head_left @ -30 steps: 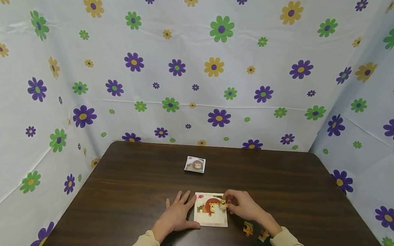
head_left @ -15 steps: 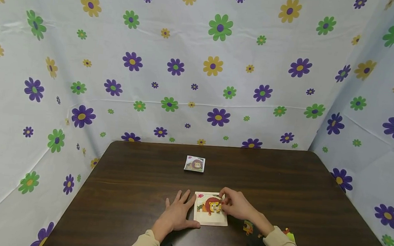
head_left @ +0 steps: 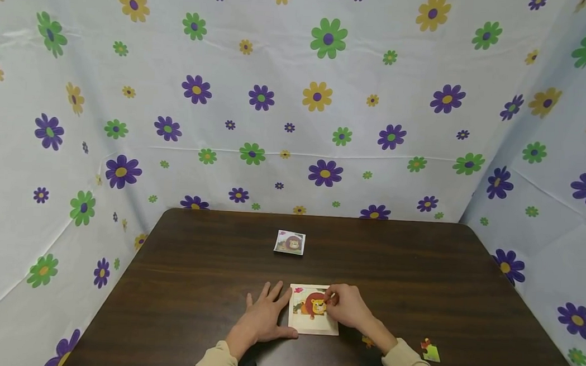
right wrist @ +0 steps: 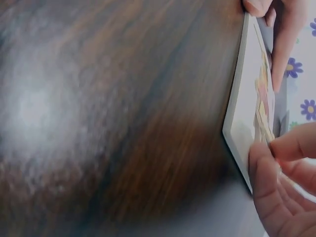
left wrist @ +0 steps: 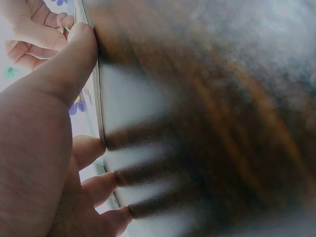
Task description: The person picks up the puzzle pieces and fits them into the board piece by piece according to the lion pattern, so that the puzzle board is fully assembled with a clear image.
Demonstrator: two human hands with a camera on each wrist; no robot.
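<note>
A pale square puzzle board (head_left: 309,325) lies flat on the table, its upper part filled with pieces of a lion picture (head_left: 314,306). My left hand (head_left: 262,318) rests with fingers spread along the board's left side, and its thumb touches the lower left corner. At the right side of the board, thumb and index finger of my right hand (head_left: 351,307) pinch a puzzle piece (right wrist: 268,134) down at the picture's edge. Most of that piece is hidden behind the fingers. In the left wrist view the left thumb (left wrist: 81,44) lies against the board's edge.
A small lion picture card (head_left: 290,243) lies behind the board. Right of my right sleeve is a loose green and red puzzle piece (head_left: 430,350); another piece (head_left: 367,341) shows partly under the right wrist. A flowered cloth (head_left: 298,94) hangs behind the dark table (head_left: 208,256).
My right hand has moved slightly left over the board with the piece, bringing it to the picture's right edge. The sleeve has uncovered the green piece. My left hand has stayed put.
</note>
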